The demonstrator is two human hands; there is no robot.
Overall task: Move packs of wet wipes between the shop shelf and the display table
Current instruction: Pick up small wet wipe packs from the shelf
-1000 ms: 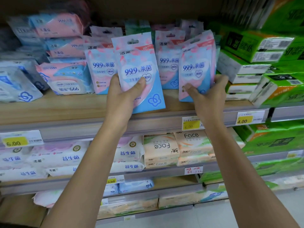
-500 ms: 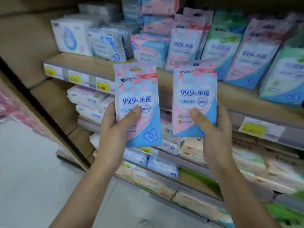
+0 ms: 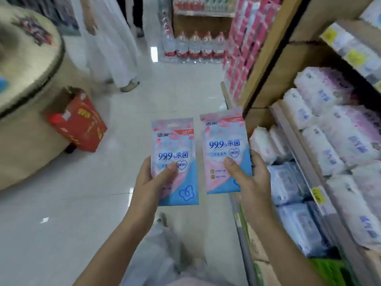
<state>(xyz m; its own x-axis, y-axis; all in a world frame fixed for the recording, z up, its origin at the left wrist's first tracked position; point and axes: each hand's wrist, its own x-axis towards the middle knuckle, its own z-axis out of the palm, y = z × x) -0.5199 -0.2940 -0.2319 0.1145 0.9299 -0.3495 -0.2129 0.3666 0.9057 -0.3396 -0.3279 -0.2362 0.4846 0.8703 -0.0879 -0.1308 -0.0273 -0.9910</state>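
Two wipe packs in hand, held over the aisle floor.
The left hand point(image 3: 151, 183) holds a flat pink-and-blue plastic wet-wipe pack point(image 3: 175, 145) upright, grip closed on its lower half, thumb across the front. The right hand point(image 3: 252, 182) holds a second matching pack point(image 3: 224, 139) the same way, just beside the first (a narrow gap shows between them). The wooden shop shelf point(image 3: 266, 65) stands at 3 o'clock, stocked with white soft packs point(image 3: 321, 145). The round beige bench point(image 3: 26, 137) stands at 9 o'clock, with a red carton point(image 3: 80, 124) against its base.
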